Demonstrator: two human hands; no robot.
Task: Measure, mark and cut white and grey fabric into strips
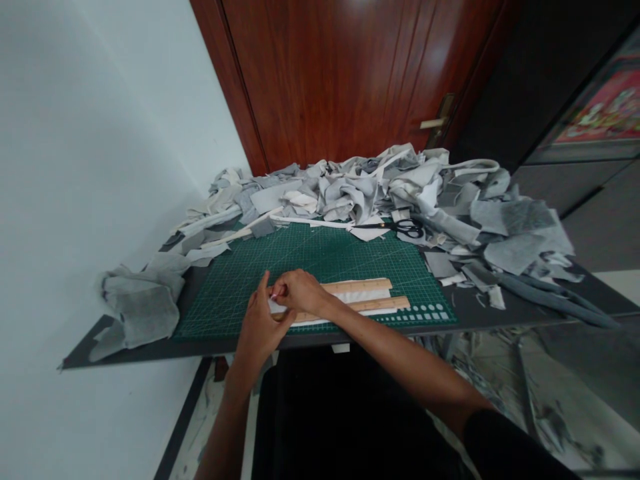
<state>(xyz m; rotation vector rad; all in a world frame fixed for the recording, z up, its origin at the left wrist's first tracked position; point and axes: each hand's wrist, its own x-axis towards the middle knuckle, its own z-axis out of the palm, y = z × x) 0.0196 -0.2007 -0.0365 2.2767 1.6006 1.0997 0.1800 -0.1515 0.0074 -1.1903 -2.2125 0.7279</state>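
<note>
A strip of white fabric point(369, 295) lies on the green cutting mat point(320, 250) near the table's front edge. Two wooden rulers rest on it, the far ruler point(357, 285) and the near ruler point(380, 304), roughly parallel with cloth showing between them. At the strip's left end my left hand point(257, 319) is spread, thumb on the near ruler's end and index finger pointing away from me. My right hand point(301, 292) crosses over the rulers, its fingers pinched beside the left hand. Something small and pinkish shows at those fingertips, too small to name.
Heaped grey and white fabric scraps point(350, 190) line the table's back, with more scraps point(520, 233) at right. A folded grey mesh piece point(147, 307) lies at left. Black-handled scissors point(407, 228) rest at the mat's far edge. Beyond stands a wooden door point(350, 80).
</note>
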